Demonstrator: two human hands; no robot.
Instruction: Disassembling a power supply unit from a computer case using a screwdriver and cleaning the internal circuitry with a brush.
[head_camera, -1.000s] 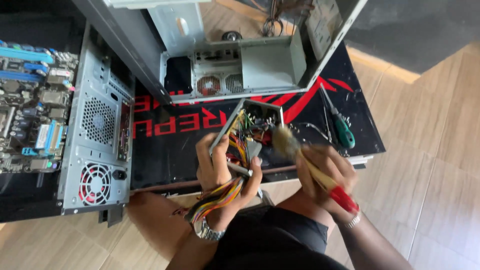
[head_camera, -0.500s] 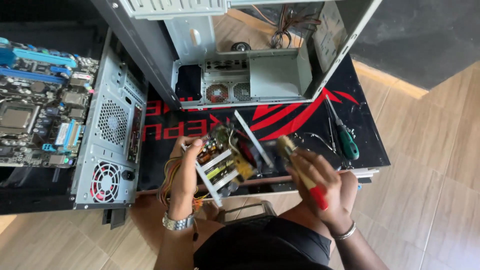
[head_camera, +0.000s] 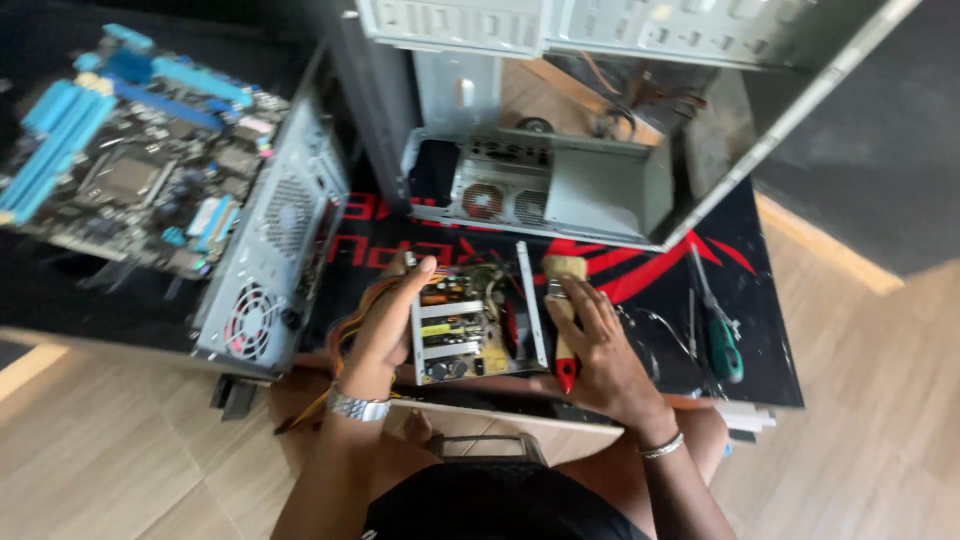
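Observation:
My left hand (head_camera: 385, 325) grips the left side of an opened power supply unit (head_camera: 475, 322), whose circuit board with coils and capacitors faces up. A bundle of orange, yellow and red cables (head_camera: 335, 345) trails from it past my wrist. My right hand (head_camera: 600, 350) holds a paintbrush (head_camera: 562, 300) with a red handle tip and pale bristles. The bristles rest by the unit's right metal wall. Both hands hover over a black mat with red markings (head_camera: 640, 270), close to my lap.
An open grey computer case (head_camera: 560, 190) stands behind the hands. A second case with fan grilles (head_camera: 265, 270) and a blue motherboard (head_camera: 130, 170) lie to the left. A green-handled screwdriver (head_camera: 722, 335) lies on the mat at right. Wooden floor surrounds the table.
The power supply has been tilted flatter, with its board facing up. My right hand brought the brush down beside the unit's right wall. The camera moved closer.

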